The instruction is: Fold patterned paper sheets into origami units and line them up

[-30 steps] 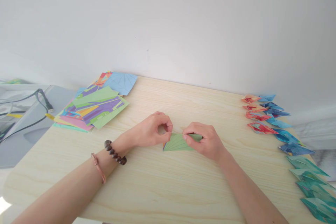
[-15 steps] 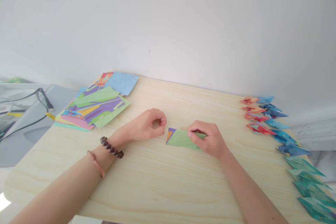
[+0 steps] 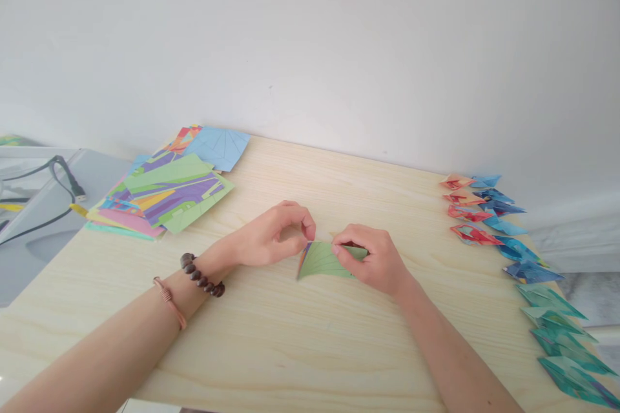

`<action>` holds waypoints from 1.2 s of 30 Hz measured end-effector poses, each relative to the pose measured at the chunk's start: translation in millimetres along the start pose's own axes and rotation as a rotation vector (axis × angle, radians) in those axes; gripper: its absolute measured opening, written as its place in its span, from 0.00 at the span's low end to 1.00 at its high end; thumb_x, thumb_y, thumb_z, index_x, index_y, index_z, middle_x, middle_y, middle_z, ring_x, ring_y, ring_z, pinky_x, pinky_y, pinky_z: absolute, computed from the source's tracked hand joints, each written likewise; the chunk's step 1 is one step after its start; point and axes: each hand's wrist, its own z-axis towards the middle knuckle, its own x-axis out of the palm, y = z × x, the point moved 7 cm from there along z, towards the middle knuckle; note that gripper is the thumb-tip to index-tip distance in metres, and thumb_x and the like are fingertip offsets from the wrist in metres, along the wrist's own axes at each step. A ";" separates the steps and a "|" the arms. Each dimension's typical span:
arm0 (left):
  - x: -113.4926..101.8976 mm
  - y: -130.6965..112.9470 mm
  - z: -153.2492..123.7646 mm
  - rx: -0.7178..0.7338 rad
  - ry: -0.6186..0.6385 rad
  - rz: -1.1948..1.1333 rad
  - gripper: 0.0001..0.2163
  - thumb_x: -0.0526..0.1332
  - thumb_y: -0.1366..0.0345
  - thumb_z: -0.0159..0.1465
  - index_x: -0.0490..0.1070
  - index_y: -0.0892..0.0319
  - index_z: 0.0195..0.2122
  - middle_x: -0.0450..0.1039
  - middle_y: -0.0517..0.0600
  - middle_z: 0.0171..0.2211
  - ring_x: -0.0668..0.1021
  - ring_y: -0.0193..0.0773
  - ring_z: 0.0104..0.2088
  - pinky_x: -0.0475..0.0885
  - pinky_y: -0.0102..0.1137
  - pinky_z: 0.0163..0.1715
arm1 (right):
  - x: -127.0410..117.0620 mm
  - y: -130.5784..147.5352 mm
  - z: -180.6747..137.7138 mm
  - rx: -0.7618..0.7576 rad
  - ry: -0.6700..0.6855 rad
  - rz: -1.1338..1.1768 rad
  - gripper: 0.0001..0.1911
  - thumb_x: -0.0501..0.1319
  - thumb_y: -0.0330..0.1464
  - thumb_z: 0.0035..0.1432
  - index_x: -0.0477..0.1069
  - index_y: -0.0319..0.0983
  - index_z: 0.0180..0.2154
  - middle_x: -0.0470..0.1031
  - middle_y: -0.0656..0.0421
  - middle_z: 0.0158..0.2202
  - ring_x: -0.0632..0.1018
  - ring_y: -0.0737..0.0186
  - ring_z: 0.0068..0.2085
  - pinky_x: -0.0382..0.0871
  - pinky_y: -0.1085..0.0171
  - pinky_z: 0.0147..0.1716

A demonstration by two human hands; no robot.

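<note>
Currently, the left hand [image 3: 271,233] and right hand [image 3: 375,258] are pinching a seemingly part-folded green paper [image 3: 323,261] along its far edge between closed fingers [image 3: 351,261] mid-bench [image 3: 281,335], while folded pieces [image 3: 473,235] are lining the right side and flat sheets [image 3: 181,197] are lying unfolded at left.
</note>
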 end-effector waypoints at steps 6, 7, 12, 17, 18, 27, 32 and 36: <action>0.9 1.7 1.0 -0.007 -0.013 0.022 0.05 0.55 0.69 0.57 0.67 0.60 0.34 0.72 0.48 0.31 0.70 0.36 0.36 0.65 0.31 0.41 | 1.2 0.3 -0.4 -0.001 0.010 -0.006 0.04 0.57 0.28 0.54 0.71 0.39 0.29 0.73 0.61 0.26 0.71 0.68 0.28 0.64 0.67 0.31; 1.6 1.1 1.1 0.001 -0.019 0.032 0.04 0.56 0.68 0.57 0.67 0.60 0.33 0.72 0.48 0.31 0.70 0.36 0.36 0.65 0.31 0.41 | 1.8 0.8 -0.3 -0.005 0.011 -0.008 0.04 0.57 0.28 0.54 0.71 0.39 0.29 0.73 0.61 0.26 0.71 0.68 0.28 0.64 0.67 0.31; 7.1 0.9 2.0 0.010 -0.030 0.045 0.03 0.56 0.69 0.57 0.68 0.59 0.31 0.72 0.46 0.30 0.69 0.35 0.37 0.64 0.31 0.43 | 5.6 2.7 -0.7 -0.029 0.015 -0.030 0.04 0.58 0.28 0.55 0.70 0.39 0.30 0.72 0.62 0.25 0.70 0.69 0.27 0.63 0.66 0.31; 8.9 1.0 2.6 0.011 -0.019 0.045 0.03 0.55 0.71 0.56 0.68 0.59 0.29 0.71 0.46 0.28 0.69 0.34 0.36 0.64 0.30 0.43 | 7.8 2.7 -1.3 -0.037 0.016 -0.051 0.04 0.58 0.29 0.55 0.71 0.40 0.30 0.72 0.62 0.25 0.69 0.69 0.27 0.62 0.66 0.31; 8.9 1.0 2.7 0.009 -0.018 0.045 0.03 0.55 0.71 0.55 0.68 0.60 0.29 0.71 0.46 0.28 0.69 0.34 0.35 0.64 0.30 0.43 | 8.3 2.8 -1.3 -0.037 0.018 -0.056 0.03 0.58 0.29 0.55 0.71 0.40 0.30 0.72 0.63 0.25 0.69 0.69 0.26 0.62 0.66 0.31; 2.3 9.8 1.7 -0.052 -0.079 0.001 0.02 0.54 0.73 0.55 0.65 0.61 0.28 0.68 0.46 0.28 0.69 0.32 0.30 0.64 0.25 0.30 | 0.0 -5.5 -0.6 0.067 -0.050 -0.121 0.03 0.59 0.32 0.54 0.70 0.40 0.30 0.74 0.63 0.25 0.69 0.69 0.25 0.62 0.65 0.31; -4.5 15.3 1.3 -0.085 -0.114 0.048 0.02 0.53 0.72 0.56 0.64 0.61 0.29 0.67 0.45 0.27 0.69 0.31 0.28 0.63 0.26 0.27 | -6.4 -9.5 -0.2 0.121 -0.092 -0.155 0.04 0.57 0.29 0.54 0.70 0.39 0.29 0.73 0.63 0.24 0.71 0.68 0.27 0.63 0.66 0.33; -1.9 8.7 2.6 -0.009 -0.099 0.129 0.02 0.55 0.71 0.56 0.66 0.61 0.29 0.69 0.46 0.28 0.70 0.33 0.31 0.64 0.29 0.37 | -0.1 -6.4 0.8 0.091 -0.031 -0.145 0.04 0.56 0.29 0.55 0.69 0.39 0.29 0.72 0.65 0.22 0.69 0.69 0.26 0.62 0.66 0.33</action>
